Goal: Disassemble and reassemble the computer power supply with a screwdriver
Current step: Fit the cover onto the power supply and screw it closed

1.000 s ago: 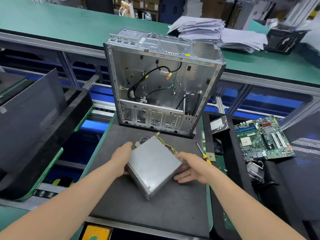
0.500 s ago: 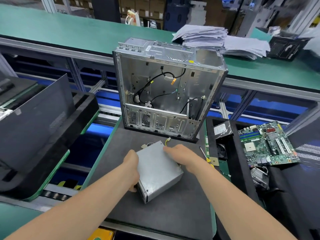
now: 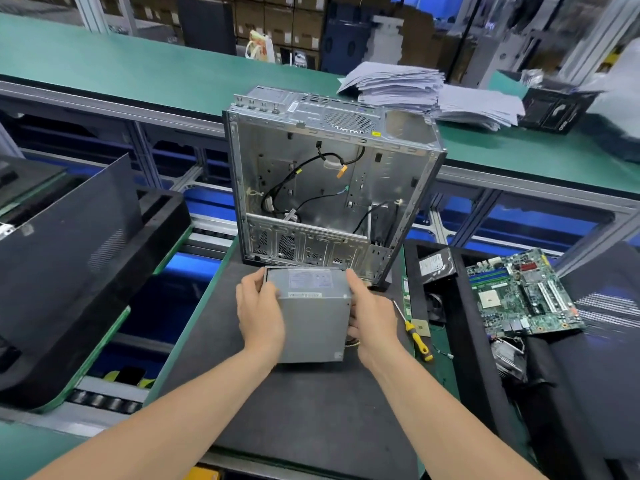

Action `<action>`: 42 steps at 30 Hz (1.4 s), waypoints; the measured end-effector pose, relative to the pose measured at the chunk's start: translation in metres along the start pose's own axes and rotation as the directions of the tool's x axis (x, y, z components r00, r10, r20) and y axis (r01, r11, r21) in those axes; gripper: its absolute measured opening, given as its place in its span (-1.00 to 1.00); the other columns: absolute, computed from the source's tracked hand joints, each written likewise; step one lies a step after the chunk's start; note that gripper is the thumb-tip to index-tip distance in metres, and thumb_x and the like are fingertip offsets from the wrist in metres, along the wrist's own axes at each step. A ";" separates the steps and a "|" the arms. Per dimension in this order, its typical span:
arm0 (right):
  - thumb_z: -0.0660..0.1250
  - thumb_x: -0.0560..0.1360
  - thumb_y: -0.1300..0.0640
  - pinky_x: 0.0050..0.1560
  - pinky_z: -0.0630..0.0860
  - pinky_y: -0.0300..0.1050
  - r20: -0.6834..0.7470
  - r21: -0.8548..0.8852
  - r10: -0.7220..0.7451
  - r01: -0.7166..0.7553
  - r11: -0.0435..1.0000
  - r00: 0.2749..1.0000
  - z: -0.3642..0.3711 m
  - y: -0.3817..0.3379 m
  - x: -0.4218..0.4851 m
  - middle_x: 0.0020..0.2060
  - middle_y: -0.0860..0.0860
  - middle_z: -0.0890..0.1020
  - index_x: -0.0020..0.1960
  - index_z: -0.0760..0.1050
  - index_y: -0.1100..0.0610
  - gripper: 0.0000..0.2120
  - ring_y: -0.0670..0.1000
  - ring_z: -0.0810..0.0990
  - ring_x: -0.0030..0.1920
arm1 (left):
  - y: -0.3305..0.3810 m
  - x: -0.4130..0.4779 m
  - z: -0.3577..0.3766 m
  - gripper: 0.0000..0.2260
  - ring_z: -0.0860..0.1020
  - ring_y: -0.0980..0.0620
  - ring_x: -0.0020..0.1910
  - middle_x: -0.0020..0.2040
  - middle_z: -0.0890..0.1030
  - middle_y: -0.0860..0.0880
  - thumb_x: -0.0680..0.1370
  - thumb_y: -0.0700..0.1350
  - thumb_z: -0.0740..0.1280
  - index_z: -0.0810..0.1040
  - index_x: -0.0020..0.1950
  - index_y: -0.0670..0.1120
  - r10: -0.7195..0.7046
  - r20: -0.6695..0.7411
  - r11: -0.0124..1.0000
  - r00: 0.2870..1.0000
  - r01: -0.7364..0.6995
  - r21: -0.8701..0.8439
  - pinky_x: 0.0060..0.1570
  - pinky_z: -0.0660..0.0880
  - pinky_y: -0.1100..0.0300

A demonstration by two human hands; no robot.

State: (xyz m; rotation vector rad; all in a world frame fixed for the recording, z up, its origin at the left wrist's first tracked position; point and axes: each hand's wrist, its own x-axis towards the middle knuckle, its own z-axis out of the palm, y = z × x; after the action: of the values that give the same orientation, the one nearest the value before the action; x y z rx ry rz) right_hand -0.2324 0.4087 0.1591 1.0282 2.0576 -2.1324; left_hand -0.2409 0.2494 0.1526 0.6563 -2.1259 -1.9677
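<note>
Mat [image 3: 311, 417]; hands [image 3: 259, 315] [image 3: 373, 317] hide power supply [image 3: 313, 325] sides

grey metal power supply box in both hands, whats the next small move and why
Probably lift the grey metal power supply box forward into the open silver computer case: left hand and right hand grip its sides, and the case stands just behind it.

No text is legible. White labels [image 3: 309, 284] on the power supply [image 3: 311, 323], another on the hard drive [image 3: 434, 268], and a yellow sticker [image 3: 376, 134] on the case [image 3: 304, 161] are too blurred to read.
</note>
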 end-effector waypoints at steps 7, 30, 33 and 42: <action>0.46 0.46 -0.26 -0.27 0.26 -0.06 -0.093 -0.132 -0.153 0.140 0.981 0.984 0.002 0.028 -0.015 -0.52 -0.18 0.38 -0.47 0.35 0.01 -0.47 -0.13 0.37 -0.38 | -0.024 0.001 -0.006 -0.82 0.44 0.48 0.10 0.18 0.47 0.23 0.63 -0.05 0.35 0.46 0.18 0.16 0.149 0.061 0.989 0.987 -0.149 -0.003 0.01 0.35 0.45; 0.01 0.75 -0.13 0.43 0.24 -0.17 0.127 -0.092 -0.208 0.220 0.971 0.970 0.028 0.033 -0.028 0.35 -0.39 0.39 0.66 0.15 -0.19 -0.52 -0.17 0.36 0.41 | -0.034 -0.023 -0.016 -0.51 0.44 0.45 0.29 0.20 0.47 0.60 0.67 -0.03 0.31 0.33 0.59 0.23 0.037 0.160 0.998 0.986 -0.030 -0.048 0.34 0.39 0.24; 0.03 0.74 -0.17 0.45 0.24 -0.15 0.181 -0.145 -0.220 0.247 0.958 0.959 0.022 0.033 -0.025 0.36 -0.33 0.38 0.68 0.08 -0.20 -0.49 -0.18 0.34 0.40 | -0.034 -0.021 -0.020 -0.50 0.49 0.28 0.34 0.31 0.54 0.38 0.65 -0.10 0.33 0.37 0.58 0.18 0.055 0.158 0.998 0.986 -0.049 -0.043 0.42 0.42 0.11; 0.11 0.73 -0.16 0.51 0.35 0.14 0.150 -0.185 -0.231 0.257 0.949 0.961 0.027 0.029 -0.025 0.40 -0.05 0.44 0.65 0.18 -0.12 -0.49 0.01 0.43 0.42 | -0.028 -0.019 -0.023 -0.67 0.42 0.45 0.18 0.24 0.51 0.47 0.64 -0.10 0.29 0.43 0.33 0.24 0.103 0.172 0.988 0.980 -0.120 0.093 0.09 0.37 0.41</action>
State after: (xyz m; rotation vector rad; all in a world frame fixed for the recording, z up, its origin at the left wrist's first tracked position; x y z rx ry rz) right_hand -0.2123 0.3696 0.1419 0.6254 2.3848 -1.9685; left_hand -0.2088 0.2358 0.1306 0.3889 -2.3190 -1.9254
